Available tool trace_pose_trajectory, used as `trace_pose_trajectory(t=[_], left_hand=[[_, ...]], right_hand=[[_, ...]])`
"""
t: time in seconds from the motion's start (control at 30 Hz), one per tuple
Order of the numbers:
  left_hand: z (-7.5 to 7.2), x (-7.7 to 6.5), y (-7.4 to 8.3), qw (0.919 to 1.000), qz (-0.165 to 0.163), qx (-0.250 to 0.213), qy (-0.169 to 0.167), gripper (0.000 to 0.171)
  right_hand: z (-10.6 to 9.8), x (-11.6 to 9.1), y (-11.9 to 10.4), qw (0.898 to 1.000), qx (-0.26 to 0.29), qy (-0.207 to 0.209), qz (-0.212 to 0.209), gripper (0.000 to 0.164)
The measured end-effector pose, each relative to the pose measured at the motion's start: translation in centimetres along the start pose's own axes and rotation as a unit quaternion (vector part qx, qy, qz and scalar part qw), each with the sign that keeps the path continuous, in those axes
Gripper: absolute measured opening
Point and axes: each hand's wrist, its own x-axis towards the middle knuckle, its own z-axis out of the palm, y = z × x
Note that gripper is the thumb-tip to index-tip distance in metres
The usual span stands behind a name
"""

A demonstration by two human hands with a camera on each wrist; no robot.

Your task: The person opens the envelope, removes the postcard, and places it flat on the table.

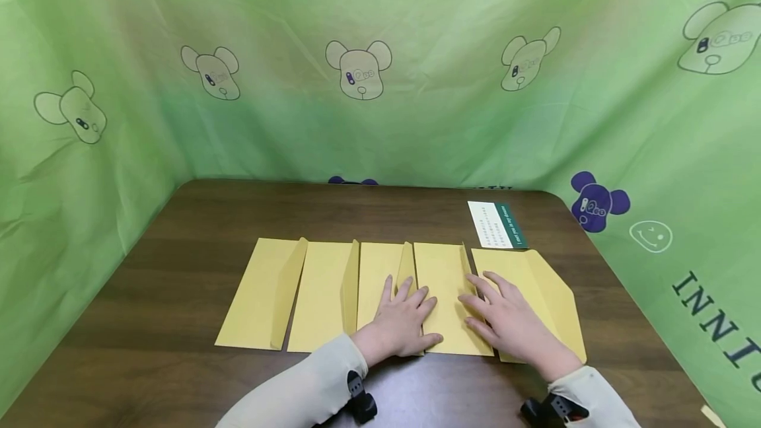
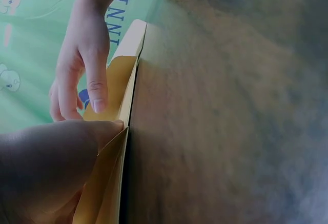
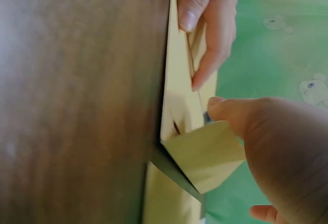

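Note:
Several yellow paper envelopes stand out on the table, laid side by side in a row. My left hand [image 1: 398, 322] rests with spread fingers across the third envelope [image 1: 377, 276] from the left and its neighbour, the fourth envelope [image 1: 436, 269]. Over the fourth envelope's right side is my right hand [image 1: 508, 316], fingers loosely bent beside its raised flap [image 3: 205, 157]. In the right wrist view the thumb is close to that flap; whether it touches is unclear. The rightmost envelope [image 1: 490, 269] lies partly beneath the right hand, its flap spread out to the right.
Two more envelopes, the leftmost envelope [image 1: 255, 296] and the second envelope [image 1: 321, 296], have partly raised flaps. A white and green printed card [image 1: 493, 224] lies behind the row. The brown wooden table [image 1: 148, 322] is bordered by a green patterned cloth [image 1: 285, 137].

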Motion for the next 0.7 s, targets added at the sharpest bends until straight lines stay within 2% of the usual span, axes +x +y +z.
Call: trace_pose_trajectory(t=[0.17, 0.4, 0.6, 0.7], left_hand=[[-0.1, -0.1, 0.0, 0.9999, -0.004, 0.003, -0.010, 0.069], [-0.3, -0.1, 0.2, 0.9996, -0.010, -0.005, -0.024, 0.069], [-0.4, -0.2, 0.2, 0.9994, -0.010, -0.011, -0.029, 0.069], [-0.4, -0.2, 0.2, 0.9994, -0.010, -0.012, -0.030, 0.069]], right_hand=[[-0.7, -0.1, 0.5, 1.000, -0.012, 0.001, 0.002, 0.031], [-1.5, -0.7, 1.1, 0.999, -0.030, -0.021, 0.019, 0.033], [-1.7, -1.3, 1.5, 0.998, -0.035, -0.028, 0.032, 0.033], [-1.5, -1.6, 1.6, 0.997, -0.036, -0.045, 0.042, 0.033]])
